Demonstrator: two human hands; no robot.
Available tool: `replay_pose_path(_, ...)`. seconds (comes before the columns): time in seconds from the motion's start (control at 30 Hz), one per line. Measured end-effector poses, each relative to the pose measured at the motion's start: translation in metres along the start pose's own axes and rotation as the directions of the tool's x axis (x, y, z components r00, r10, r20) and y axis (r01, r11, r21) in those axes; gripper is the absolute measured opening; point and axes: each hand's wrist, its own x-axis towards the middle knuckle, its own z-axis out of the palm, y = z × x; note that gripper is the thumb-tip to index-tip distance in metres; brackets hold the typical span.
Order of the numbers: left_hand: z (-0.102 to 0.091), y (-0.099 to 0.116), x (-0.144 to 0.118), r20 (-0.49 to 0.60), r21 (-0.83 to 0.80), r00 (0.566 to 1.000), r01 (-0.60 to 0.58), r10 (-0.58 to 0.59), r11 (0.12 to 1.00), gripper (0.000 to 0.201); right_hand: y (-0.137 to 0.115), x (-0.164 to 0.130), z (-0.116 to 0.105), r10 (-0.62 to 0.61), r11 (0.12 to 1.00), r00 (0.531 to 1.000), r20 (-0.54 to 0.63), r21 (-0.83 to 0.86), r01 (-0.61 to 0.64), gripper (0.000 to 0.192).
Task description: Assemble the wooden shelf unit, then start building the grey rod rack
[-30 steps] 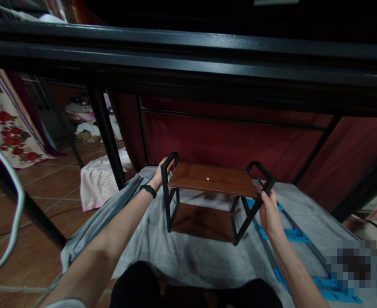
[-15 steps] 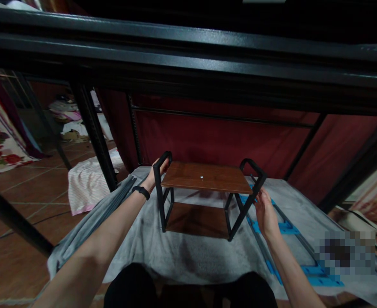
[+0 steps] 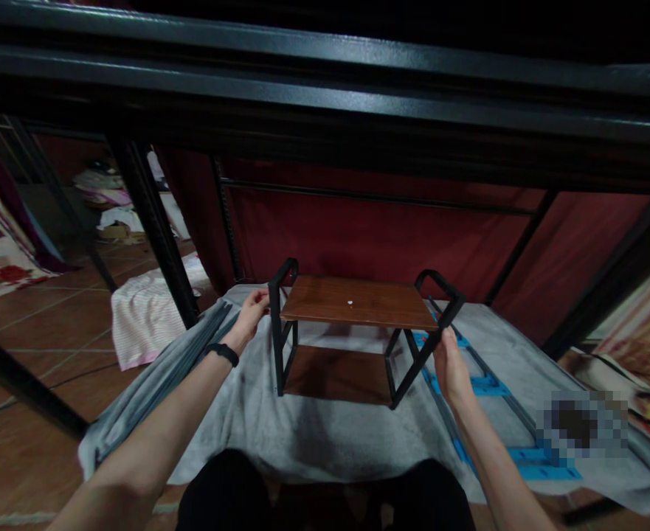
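Note:
A small two-tier shelf with brown wooden boards and a black metal frame stands on a grey blanket ahead of me. My left hand, with a black band at the wrist, rests against the left upright of the frame, fingers loosely curled. My right hand grips the slanted right leg of the frame just below the top board. The lower board sits in shadow under the top one.
Thick black metal beams cross overhead, with black posts at the left. A dark red curtain hangs behind. Blue-taped metal bars lie on the blanket at right. A striped cloth lies on the tiled floor at left.
My left hand slid from the frame's top corner down to its left upright. My right hand let go, then took hold of the right leg lower down. The view shifted slightly.

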Motion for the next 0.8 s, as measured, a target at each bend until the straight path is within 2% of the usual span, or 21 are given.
replay_pose_path(0.17, 0.002, 0.015, -0.026, 0.042, -0.065, 0.999, -0.012, 0.015, 0.998, 0.047, 0.003, 0.0, 0.0, 0.033, 0.999, 0.999, 0.017, -0.002, -0.033, 0.059)
replay_pose_path(0.27, 0.007, 0.034, -0.048, 0.07, -0.137, 0.995, -0.056, 0.066, 0.989, 0.045, 0.005, 0.0, 0.002, 0.021, 1.0, 0.999, 0.045, -0.004, -0.021, 0.055)
replay_pose_path(0.37, 0.004, 0.048, -0.067, 0.084, -0.172, 0.987, -0.12, 0.136, 0.978, 0.053, 0.005, 0.009, 0.003, 0.004, 1.0, 0.998, 0.057, -0.002, -0.004, 0.055)
replay_pose_path(0.43, -0.001, 0.052, -0.075, 0.095, -0.153, 0.978, -0.171, 0.187, 0.973, 0.055, 0.004, 0.023, 0.004, 0.017, 1.0, 0.999, 0.027, -0.019, -0.016, 0.055)
replay_pose_path(0.53, -0.007, 0.055, -0.081, 0.133, -0.035, 0.964, -0.229, 0.231, 0.973, 0.053, 0.006, 0.055, 0.007, 0.032, 0.993, 0.998, -0.046, -0.114, -0.037, 0.049)
replay_pose_path(0.67, -0.005, 0.058, -0.084, 0.125, 0.066, 0.967, -0.23, 0.22, 0.971, 0.048, 0.017, 0.101, 0.023, 0.024, 0.98, 0.999, -0.032, -0.195, -0.03, 0.049)
replay_pose_path(0.73, -0.002, 0.059, -0.084, 0.118, 0.075, 0.967, -0.234, 0.224, 0.969, 0.044, 0.024, 0.118, 0.033, -0.025, 0.968, 1.0, -0.015, -0.249, 0.02, 0.049)
replay_pose_path(0.8, 0.001, 0.061, -0.084, 0.135, 0.101, 0.966, -0.236, 0.221, 0.967, 0.043, 0.031, 0.129, 0.041, -0.128, 0.937, 0.992, 0.02, -0.326, 0.128, 0.048)
